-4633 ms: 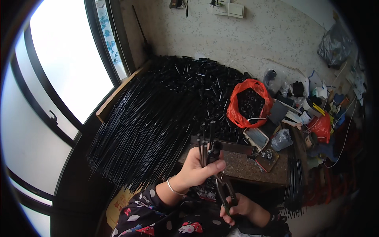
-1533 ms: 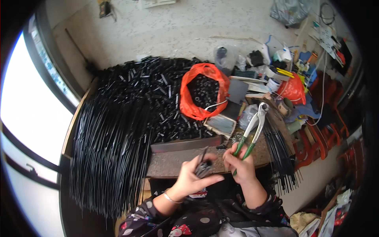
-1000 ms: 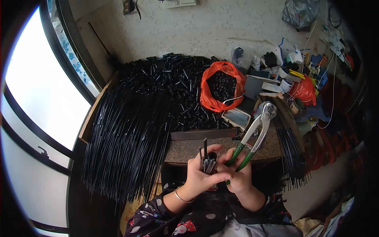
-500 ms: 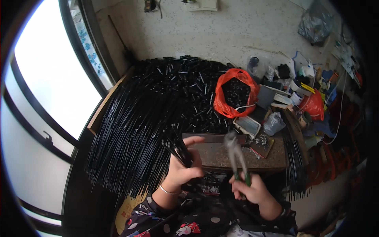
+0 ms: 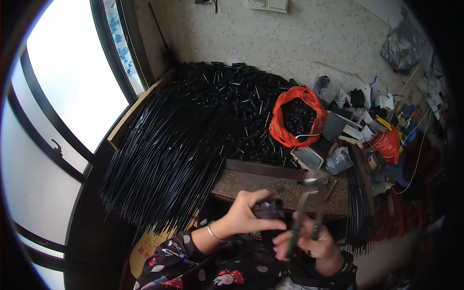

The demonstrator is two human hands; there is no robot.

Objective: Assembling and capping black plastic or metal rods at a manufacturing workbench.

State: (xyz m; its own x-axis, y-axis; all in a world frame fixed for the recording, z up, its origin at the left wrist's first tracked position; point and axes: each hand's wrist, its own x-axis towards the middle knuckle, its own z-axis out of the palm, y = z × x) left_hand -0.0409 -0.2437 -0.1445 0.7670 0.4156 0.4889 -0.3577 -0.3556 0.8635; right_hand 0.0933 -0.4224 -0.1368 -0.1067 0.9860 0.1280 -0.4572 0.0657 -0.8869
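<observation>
In my left hand is a bunch of short black rods, fingers and thumb curled round it. Blur hides how the rods lie. Close on its right, my right hand grips metal pincers with green handles. Their jaws point away from me over the table's front edge, and the legs stand apart. On the table beyond lies a heap of short black tubular parts. A thick spread of long thin black rods hangs over the table's left front edge.
An open red plastic bag holds small black round parts. A low dark strip borders the heap. Right of it are a clear tray, a clear bag and mixed clutter. More black rods hang at the right edge. A window stands left.
My left hand has moved right and turned, bringing the black bunch near the pincers. My right hand has shifted slightly right and down with the pincers. The view has swung a little left.
</observation>
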